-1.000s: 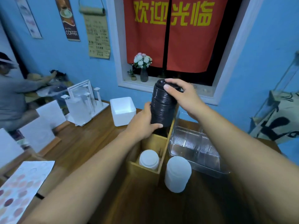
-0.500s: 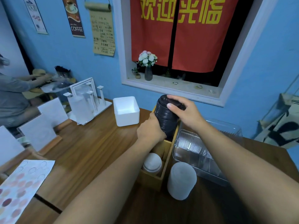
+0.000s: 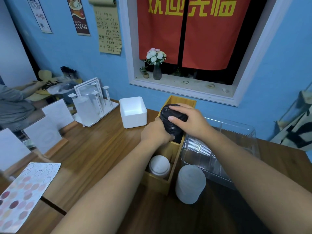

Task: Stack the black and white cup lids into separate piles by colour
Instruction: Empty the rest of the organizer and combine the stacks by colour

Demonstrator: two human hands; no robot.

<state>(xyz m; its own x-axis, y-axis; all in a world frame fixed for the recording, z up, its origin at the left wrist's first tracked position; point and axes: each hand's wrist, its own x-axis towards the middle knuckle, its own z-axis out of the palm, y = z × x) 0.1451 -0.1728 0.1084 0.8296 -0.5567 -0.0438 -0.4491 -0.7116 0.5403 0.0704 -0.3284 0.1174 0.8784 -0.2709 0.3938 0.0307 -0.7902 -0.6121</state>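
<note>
A tall stack of black cup lids [image 3: 170, 121] stands partly sunk in the middle compartment of a narrow wooden organiser [image 3: 174, 150]. My left hand [image 3: 156, 132] grips the stack's lower left side. My right hand [image 3: 190, 122] lies over its top and right side. A pile of white lids [image 3: 159, 166] sits in the organiser's near compartment. The organiser's far compartment [image 3: 183, 100] is mostly hidden behind the black stack.
A frosted stack of cups [image 3: 190, 184] stands on the wooden table right of the organiser's near end. A clear plastic box [image 3: 236, 142] lies further right. A white square tub [image 3: 133, 111] and a white rack [image 3: 94, 102] are to the left. A person sits at far left.
Both hands have lowered the black lid stack from above the organiser down into its middle compartment. The camera has tilted and moved closer.
</note>
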